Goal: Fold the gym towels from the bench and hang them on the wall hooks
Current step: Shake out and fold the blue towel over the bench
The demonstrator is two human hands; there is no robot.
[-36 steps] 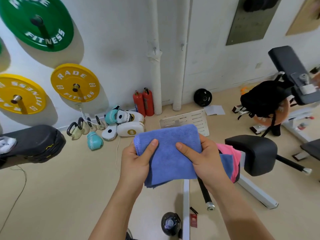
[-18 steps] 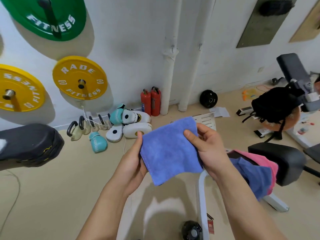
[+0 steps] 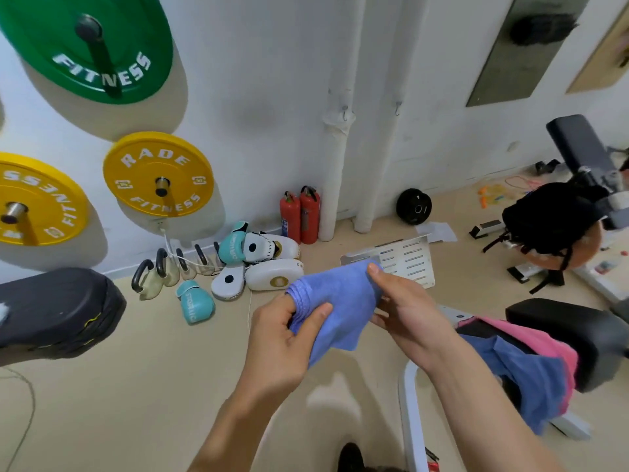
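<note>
Folded blue towel (image 3: 337,301) held mid-air at frame ctr, hooks at 12 o'clock.

We pinch it w/ left hand (image 3: 282,338) at its 8 o'clock edge; right hand (image 3: 405,311) closed on its 3 o'clock side. Risk: layers slip apart en route to wall hooks (image 3: 345,112) if either pinch loosens. More towels (image 3: 531,366) wait on bench (image 3: 575,332) at 4 o'clock.

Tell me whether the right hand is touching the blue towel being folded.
Touching. The head view shows the right hand with fingertips pressed on the blue towel's upper right edge, while the left hand grips its other side.
</note>
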